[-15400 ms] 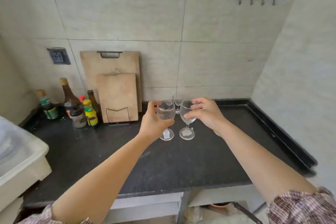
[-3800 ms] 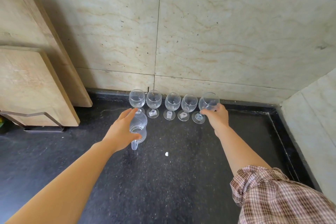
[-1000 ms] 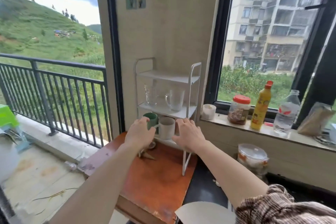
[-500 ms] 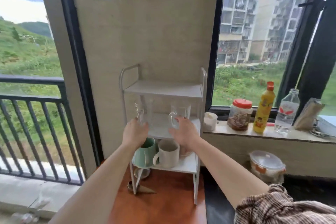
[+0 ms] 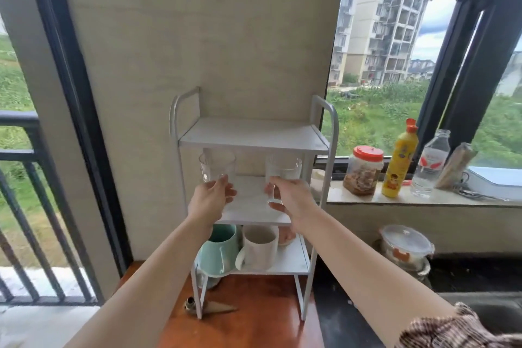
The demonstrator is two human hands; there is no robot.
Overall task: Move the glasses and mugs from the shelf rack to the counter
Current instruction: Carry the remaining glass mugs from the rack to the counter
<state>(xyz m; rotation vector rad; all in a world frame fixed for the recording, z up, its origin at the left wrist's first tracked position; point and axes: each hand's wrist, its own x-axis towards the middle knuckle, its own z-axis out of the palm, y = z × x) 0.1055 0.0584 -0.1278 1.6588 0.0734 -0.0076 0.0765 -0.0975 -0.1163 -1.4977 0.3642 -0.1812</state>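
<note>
Both hands are loaded: the left hand (image 5: pixel 210 200) has its grip wrapped round the base of a clear glass (image 5: pixel 217 168), and the right hand (image 5: pixel 291 199) is closed on a second glass mug (image 5: pixel 283 175) by what looks like its handle side, fingers (image 5: pixel 278 207) curled beneath. Both glasses sit at centre frame, in front of the middle shelf of the white rack (image 5: pixel 333 133) and seemingly lifted just clear of it, though whether they touch the board is hard to call. Top shelf bare. Down on the bottom shelf, below the forearms, a green mug (image 5: pixel 219 250) and a white mug (image 5: pixel 258 247) stand side by side, touching or nearly so, waiting their turn. The rack stands on a reddish worktop (image 5: pixel 254 328); at right of frame the sill carries a jar (image 5: pixel 364 171), a yellow bottle (image 5: pixel 401 164) and a water bottle (image 5: pixel 430 164). The danger, I'd say: both glasses are clear, smooth and held low, so a quick pull-out could tip one in the grip. The upper shelf hangs just above their rims, and the rack's right upright stands close beside the mug, so a lift too high or a swing too wide could knock glass on metal. The rack looks light, too; a bump might rattle the mugs below.
</note>
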